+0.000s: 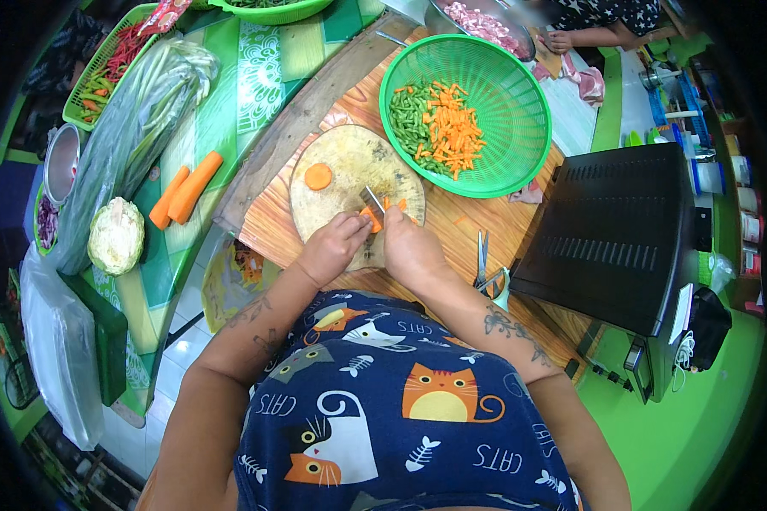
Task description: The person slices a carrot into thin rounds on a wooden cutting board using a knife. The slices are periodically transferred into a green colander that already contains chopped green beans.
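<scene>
My right hand grips a knife, its blade standing over a round wooden chopping board. The fingertips of my left hand press on a piece of orange carrot beside the blade. Cut carrot bits lie just right of the blade, partly hidden by my right hand. A thick round carrot slice lies on the board's left part. Behind the board to the right, a large green plastic colander holds cut green beans and small carrot sticks.
Scissors lie right of my right hand, near a black oven. To the left are two peeled carrots, a cabbage and bagged leafy stalks. Another person's hand is near a bowl of chopped meat.
</scene>
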`<action>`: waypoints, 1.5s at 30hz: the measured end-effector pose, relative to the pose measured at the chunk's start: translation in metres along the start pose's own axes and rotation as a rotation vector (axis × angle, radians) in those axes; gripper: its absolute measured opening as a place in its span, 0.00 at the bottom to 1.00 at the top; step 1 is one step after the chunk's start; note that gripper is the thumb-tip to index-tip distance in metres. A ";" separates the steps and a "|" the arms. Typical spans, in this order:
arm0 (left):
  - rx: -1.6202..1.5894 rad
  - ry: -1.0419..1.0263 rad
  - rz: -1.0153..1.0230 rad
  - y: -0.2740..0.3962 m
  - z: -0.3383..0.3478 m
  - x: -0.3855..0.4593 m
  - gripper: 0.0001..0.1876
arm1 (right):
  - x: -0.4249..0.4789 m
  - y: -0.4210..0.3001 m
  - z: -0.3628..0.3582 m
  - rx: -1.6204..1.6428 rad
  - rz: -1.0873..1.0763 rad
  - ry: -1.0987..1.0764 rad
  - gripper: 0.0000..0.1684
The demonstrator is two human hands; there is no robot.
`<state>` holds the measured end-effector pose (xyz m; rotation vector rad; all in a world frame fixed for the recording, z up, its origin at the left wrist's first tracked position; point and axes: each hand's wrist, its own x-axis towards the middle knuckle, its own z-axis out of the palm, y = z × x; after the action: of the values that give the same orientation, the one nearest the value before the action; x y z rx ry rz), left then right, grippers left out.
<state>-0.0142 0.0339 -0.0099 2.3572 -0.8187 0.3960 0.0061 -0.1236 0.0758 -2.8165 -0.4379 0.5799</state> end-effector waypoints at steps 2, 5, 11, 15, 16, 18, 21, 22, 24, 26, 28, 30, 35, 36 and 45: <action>0.002 0.005 0.004 -0.001 0.001 0.002 0.16 | 0.002 0.000 -0.002 -0.013 -0.012 -0.020 0.09; -0.006 0.007 0.001 0.000 -0.001 0.001 0.15 | 0.005 -0.005 -0.002 0.007 0.016 -0.065 0.09; -0.037 0.017 -0.005 0.000 0.000 0.001 0.14 | 0.005 0.001 0.021 0.034 0.055 -0.014 0.09; -0.036 0.015 -0.015 0.000 0.001 0.001 0.14 | 0.005 0.000 0.005 0.017 0.062 -0.037 0.09; -0.030 0.016 -0.009 0.000 0.000 0.000 0.14 | 0.003 -0.001 0.004 0.012 0.051 -0.021 0.09; -0.031 0.018 -0.010 -0.001 -0.001 0.000 0.14 | 0.001 -0.002 0.004 -0.007 0.020 -0.033 0.09; -0.027 0.023 -0.002 -0.001 0.001 0.001 0.14 | 0.000 -0.005 0.001 0.005 0.013 -0.046 0.09; -0.023 0.023 0.001 -0.001 0.001 0.000 0.14 | 0.000 -0.007 0.001 0.019 0.016 -0.052 0.09; -0.031 0.023 0.003 -0.002 0.000 0.000 0.13 | 0.004 -0.009 0.006 -0.003 0.027 -0.051 0.08; -0.034 0.023 0.005 -0.001 -0.002 0.002 0.13 | 0.005 -0.007 0.015 -0.003 0.037 -0.025 0.08; -0.035 0.024 -0.002 0.002 -0.002 0.002 0.13 | 0.002 -0.004 0.024 0.014 0.043 0.018 0.09; -0.033 0.044 -0.006 0.000 -0.001 0.003 0.12 | 0.006 0.001 0.021 0.028 0.051 -0.015 0.09; -0.051 0.054 -0.013 -0.001 0.003 -0.005 0.12 | -0.004 -0.004 0.008 0.003 0.021 0.012 0.09; -0.047 0.053 -0.012 -0.002 0.002 -0.003 0.12 | -0.005 -0.008 0.004 -0.011 0.015 0.006 0.09; -0.067 0.050 -0.011 0.000 0.000 -0.001 0.11 | -0.003 -0.012 0.023 0.004 0.050 0.007 0.08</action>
<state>-0.0151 0.0343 -0.0102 2.2802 -0.7840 0.4146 -0.0088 -0.1101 0.0599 -2.8324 -0.3650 0.5796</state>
